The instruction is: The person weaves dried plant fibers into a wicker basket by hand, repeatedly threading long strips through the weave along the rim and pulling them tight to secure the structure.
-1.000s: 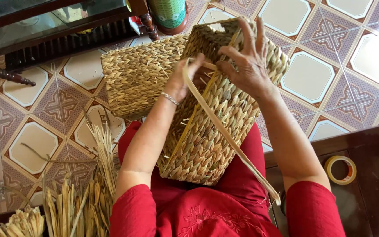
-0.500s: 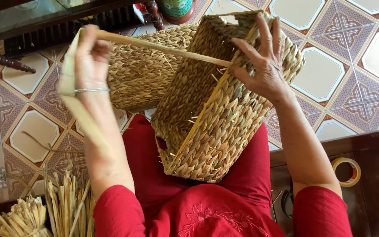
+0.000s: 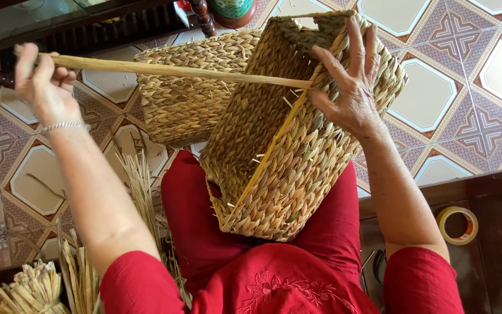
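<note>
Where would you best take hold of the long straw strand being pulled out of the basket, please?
Probably at its free far end, where the left hand grips it, coming from the person's left. The strand runs taut and straight from the basket, so that end is clear.

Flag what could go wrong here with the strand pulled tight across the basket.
1. The left hand pulls the straw strand taut from the woven basket; it may snap or fray where it leaves the weave.
2. Only the right hand braces the tilted basket on the lap, so it may slip or twist.
</note>
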